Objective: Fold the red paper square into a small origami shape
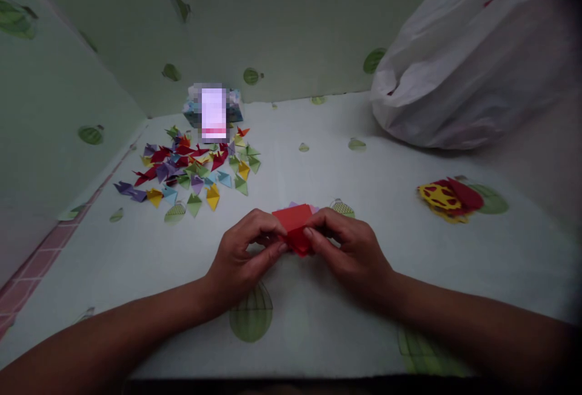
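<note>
Both hands meet over a small red paper piece (296,225) low on the pale cloth-covered surface (318,159). My left hand (245,249) pinches its left side with curled fingers. My right hand (350,249) pinches its right side, thumb on top. The paper looks partly folded, and a pale purple sheet edge shows just behind it. A heap of several folded paper triangles (195,168) in red, purple, yellow, green and blue lies to the far left.
A blurred-out small box (213,110) stands behind the heap against the wall. A large white plastic bag (473,56) fills the far right. A red and yellow patterned paper stack (450,198) lies to the right. Walls close in the left and back.
</note>
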The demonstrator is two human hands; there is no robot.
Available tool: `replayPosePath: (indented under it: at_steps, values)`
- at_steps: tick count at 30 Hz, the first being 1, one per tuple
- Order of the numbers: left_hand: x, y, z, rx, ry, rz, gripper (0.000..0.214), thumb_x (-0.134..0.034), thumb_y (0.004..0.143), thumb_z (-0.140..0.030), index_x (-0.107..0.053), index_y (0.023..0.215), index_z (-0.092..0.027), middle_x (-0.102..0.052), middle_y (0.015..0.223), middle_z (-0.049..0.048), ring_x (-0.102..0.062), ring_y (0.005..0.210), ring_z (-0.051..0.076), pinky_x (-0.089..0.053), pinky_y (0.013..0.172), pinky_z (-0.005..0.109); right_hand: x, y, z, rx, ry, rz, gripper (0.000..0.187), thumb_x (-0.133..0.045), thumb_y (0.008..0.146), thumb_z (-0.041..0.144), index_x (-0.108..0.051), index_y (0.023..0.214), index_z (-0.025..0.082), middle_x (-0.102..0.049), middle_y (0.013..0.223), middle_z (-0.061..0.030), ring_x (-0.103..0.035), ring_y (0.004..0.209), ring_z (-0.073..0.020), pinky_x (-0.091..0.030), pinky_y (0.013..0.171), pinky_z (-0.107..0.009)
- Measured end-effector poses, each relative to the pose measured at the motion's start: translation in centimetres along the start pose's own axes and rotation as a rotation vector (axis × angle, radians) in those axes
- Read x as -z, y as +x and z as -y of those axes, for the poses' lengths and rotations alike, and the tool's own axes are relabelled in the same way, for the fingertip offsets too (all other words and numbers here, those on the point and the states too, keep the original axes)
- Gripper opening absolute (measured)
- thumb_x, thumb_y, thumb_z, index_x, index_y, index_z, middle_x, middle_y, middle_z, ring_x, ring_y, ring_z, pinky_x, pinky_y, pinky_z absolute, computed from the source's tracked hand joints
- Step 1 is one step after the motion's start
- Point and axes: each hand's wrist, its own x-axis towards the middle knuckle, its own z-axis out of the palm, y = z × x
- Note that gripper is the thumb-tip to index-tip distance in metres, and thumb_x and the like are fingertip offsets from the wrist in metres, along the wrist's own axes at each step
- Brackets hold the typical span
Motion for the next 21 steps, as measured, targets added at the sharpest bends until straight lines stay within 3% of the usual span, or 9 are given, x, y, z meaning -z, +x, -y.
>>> replayPosePath:
  at_steps: [12, 21]
  values:
    - [0.00, 0.01, 0.05, 0.058, 0.040, -0.001, 0.006, -0.064, 0.089, -0.018, -0.061, 0.094, -0.017, -0.063, 0.091, 0.0039, -0.063, 0.078, 0.014, -0.055, 0.071, 0.028, -0.03, 0.17, 0.03, 0.000, -0.008, -0.020, 0.013, -0.055, 0.090, 0.015, -0.058, 0.078, 0.019, -0.061, 0.068, 0.0010, -0.054, 0.059, -0.0115, -0.041, 0.057, -0.026]
    - [0.08, 0.19, -0.27, -0.077, 0.134, 0.018, 0.007, -0.065, 0.088, -0.013, -0.066, 0.093, -0.016, -0.065, 0.090, 0.0045, -0.062, 0.081, 0.013, -0.052, 0.069, 0.025, -0.11, -0.04, -0.14, 0.021, 0.006, 0.039, 0.015, -0.055, 0.092, 0.015, -0.060, 0.077, 0.018, -0.060, 0.066, 0.0012, -0.053, 0.059, -0.0112, -0.041, 0.058, -0.026]
